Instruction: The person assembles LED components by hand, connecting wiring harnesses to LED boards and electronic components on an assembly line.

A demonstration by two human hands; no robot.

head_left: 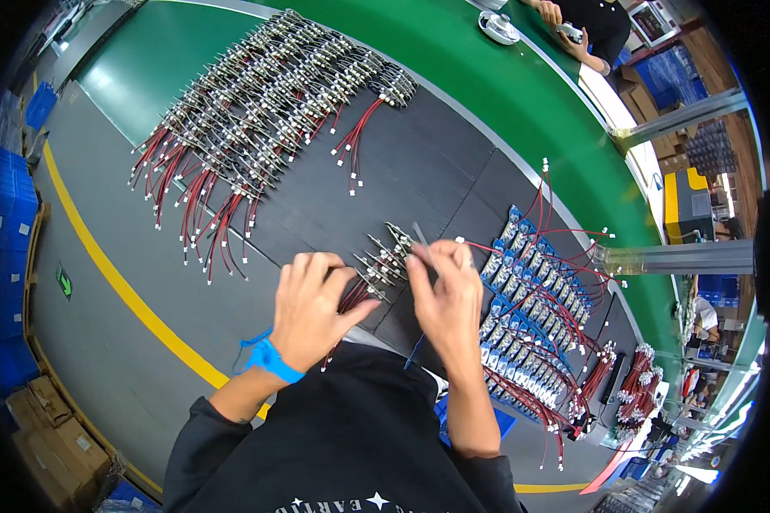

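Two bare hands flank a small cluster of boards by the worktop's near edge, probably for easy reach: the right hand pinches a slim grey piece narrowly beside it, while the left hand arches around its red leads, whether gripping them I cannot tell. Longer rows of boards toward the far left and blue-backed boards toward the right end are perhaps parted to avoid mixing. The cluster looks slender and pale, its pieces packed side by side, dotted with whitish parts.
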